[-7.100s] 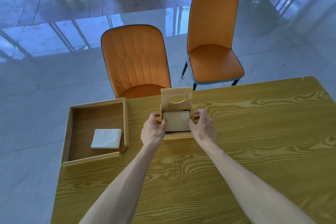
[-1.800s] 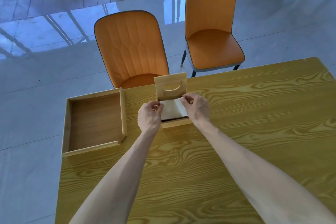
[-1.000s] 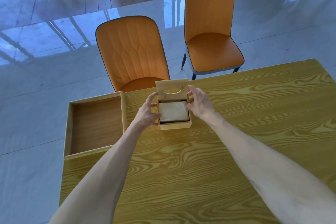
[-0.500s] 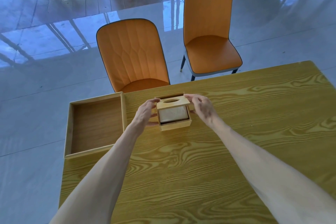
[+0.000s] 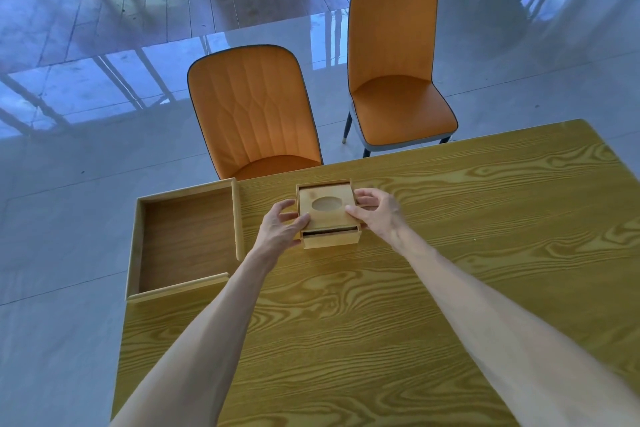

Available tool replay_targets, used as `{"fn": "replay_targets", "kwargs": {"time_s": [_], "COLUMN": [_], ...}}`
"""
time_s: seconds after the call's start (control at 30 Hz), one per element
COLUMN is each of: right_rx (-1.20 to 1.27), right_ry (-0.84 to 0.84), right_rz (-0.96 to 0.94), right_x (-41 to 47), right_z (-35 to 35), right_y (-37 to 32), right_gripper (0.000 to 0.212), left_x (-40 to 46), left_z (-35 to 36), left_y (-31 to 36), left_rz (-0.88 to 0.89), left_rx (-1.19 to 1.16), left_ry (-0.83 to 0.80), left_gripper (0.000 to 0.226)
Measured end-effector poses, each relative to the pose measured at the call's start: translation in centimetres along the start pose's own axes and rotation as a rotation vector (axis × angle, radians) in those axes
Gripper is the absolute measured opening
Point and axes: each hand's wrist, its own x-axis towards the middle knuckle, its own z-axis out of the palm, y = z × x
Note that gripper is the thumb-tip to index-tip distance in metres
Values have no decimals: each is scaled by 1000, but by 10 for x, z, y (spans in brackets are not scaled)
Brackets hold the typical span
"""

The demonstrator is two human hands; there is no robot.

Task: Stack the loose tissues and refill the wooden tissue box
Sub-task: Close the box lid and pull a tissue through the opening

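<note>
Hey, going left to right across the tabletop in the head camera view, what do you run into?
Wooden tray → left hand → wooden tissue box → right hand, then bare table.

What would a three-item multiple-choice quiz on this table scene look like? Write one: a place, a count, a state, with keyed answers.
1. Where is the wooden tray relative to the tissue box?
A. on the person's left
B. on the person's right
C. on top of it

2. How many orange chairs stand beyond the table?
A. one
B. two
C. three

3. How is the box lid?
A. standing upright
B. lying in the tray
C. lowered, nearly shut

Answers:
1 A: the tray sits at the table's left edge.
2 B: one chair is near, another behind.
3 C: only a dark slit remains at the front, with the left hand and right hand at the box's sides.
</note>
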Motion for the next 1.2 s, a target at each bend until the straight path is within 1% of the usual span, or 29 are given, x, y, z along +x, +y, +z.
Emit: {"fn": "replay_targets", "kwargs": {"time_s": [0.3,0.73,0.8,0.9,0.97,1.03,1.13,1.2], "right_rx": [-107,-228,-320,-596,-737,-823,-920,-933], "right_ry": [53,67,111,188,155,93,3,-49], "right_rz": [-51,-93,-142,-343,-459,-534,-551,-517], "right_x": [-3,-6,-8,-10,-9,-7,0,5], "right_z": [6,7,8,13,19,26,37,42], "right_y": [4,-1,-4,-13,-23,-33,-42,-44], "right_gripper": [49,47,46,36,26,21,20,19], "left_x": [4,10,11,12,12,12,11,11], "left_z": [3,4,4,5,5,6,7,8], "left_y": [-13,-17,-16,-16,-16,-16,-15,-15], "left_rz": [77,76,78,81,76,71,66,63], "left_rx": [86,121,127,134,130,126,124,125], "left_ry": [59,80,79,85,92,103,118,122], "left_gripper": [59,61,61,61,61,61,62,62]}}
